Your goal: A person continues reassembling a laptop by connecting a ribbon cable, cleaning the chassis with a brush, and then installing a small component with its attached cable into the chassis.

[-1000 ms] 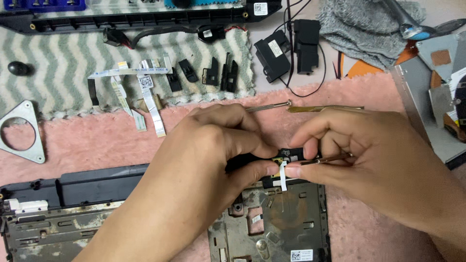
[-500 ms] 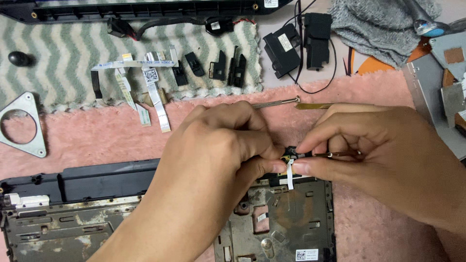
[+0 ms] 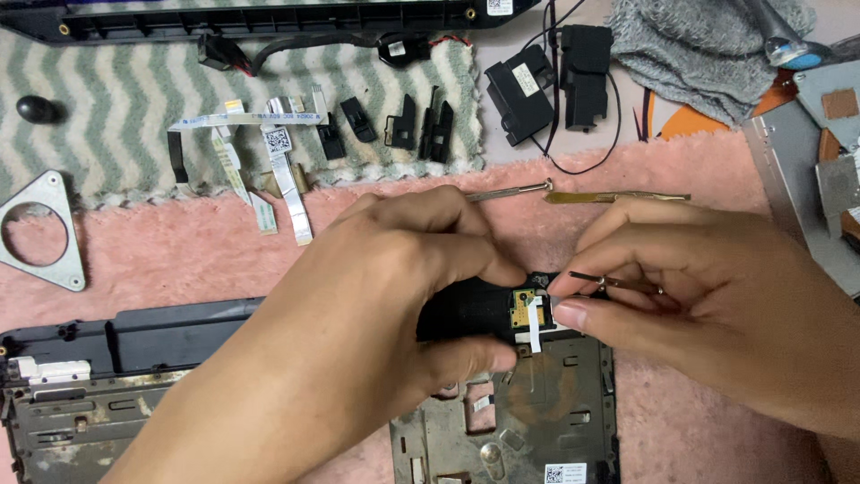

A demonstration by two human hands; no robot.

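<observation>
Gripping a small black module [image 3: 466, 309] mid-frame, the left hand [image 3: 394, 296] is closed around it, thumb under, fingers curled over the top. The module's long axis runs roughly 9 to 3 o'clock. Its exposed end faces 3 o'clock, showing a little yellow-green circuit board [image 3: 522, 307] with a short white ribbon tab [image 3: 535, 324] hanging toward 6.

The right hand [image 3: 708, 314] comes in from 3 o'clock, thumb and forefinger pinched shut on a thin metal tool [image 3: 618, 283]. The tool lies nearly horizontal, its tip pointing toward 9 and sitting just beside the board's right edge; cannot tell if it actually touches. So the board lies at 9 o'clock of the right hand, and the right is the nearer one to the board's free side.

Both hands hover over a bare metal chassis plate [image 3: 546, 421] at 6 o'clock on the pink worktop cover [image 3: 179, 260]. At 12 o'clock lie a loose screwdriver shaft [image 3: 506, 191] and a gold strip [image 3: 618, 196], well apart from the hands. Ribbon cables [image 3: 269, 161] and black clips [image 3: 421, 125] rest on the zigzag mat [image 3: 107, 108] at 10–11 o'clock.
</observation>
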